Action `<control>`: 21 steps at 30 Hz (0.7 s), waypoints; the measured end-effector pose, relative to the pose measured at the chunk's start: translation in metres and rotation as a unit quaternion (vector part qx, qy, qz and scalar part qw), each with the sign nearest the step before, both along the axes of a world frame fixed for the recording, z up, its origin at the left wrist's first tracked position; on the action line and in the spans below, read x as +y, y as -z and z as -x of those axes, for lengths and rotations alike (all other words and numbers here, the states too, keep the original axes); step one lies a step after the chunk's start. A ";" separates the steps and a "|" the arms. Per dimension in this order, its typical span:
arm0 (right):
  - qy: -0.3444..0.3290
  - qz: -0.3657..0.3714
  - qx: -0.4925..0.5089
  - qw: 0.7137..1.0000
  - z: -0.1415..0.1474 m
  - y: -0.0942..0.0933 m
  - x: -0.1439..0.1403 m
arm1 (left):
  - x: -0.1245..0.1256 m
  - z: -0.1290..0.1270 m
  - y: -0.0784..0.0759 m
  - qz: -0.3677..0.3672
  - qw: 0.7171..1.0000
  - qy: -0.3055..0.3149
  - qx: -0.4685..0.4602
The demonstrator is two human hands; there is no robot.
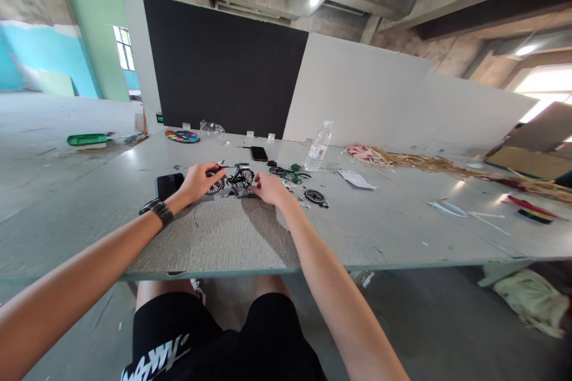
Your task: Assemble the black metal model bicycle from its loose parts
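Note:
A small black model bicycle (243, 178) stands upright on the table in front of me. My left hand (199, 181) grips it at the handlebar end, its fingers partly covering one wheel. At the other wheel, my right hand (270, 189) is closed in a pinch low by the rim; what lies between its fingertips is too small to tell. Tiny loose pieces lie under and around the bicycle. Just right of my right hand are a loose black spoked wheel (314, 196) and dark green parts (292, 175).
A dark phone (169, 185) lies left of my left hand, another phone (258, 153) behind the bicycle. A plastic bottle (319, 147) stands beyond the loose parts, near a paper sheet (356, 180). Further off are a colourful palette (182, 136) and wood strips (415, 162).

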State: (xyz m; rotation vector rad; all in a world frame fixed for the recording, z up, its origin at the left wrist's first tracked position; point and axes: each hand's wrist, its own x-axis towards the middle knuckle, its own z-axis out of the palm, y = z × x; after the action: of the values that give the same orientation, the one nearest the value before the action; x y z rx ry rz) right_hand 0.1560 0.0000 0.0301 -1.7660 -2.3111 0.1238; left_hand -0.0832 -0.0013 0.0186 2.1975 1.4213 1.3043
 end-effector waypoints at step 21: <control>-0.037 0.059 -0.036 0.997 0.012 -0.014 -0.019 | 0.002 -0.001 0.004 -0.013 0.999 0.022 0.047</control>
State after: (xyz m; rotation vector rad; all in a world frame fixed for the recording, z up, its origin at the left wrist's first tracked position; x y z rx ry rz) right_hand 0.1437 -0.0185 0.0442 -1.7684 -2.4688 0.2166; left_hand -0.0824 0.0011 0.0141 2.3213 1.3875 1.2264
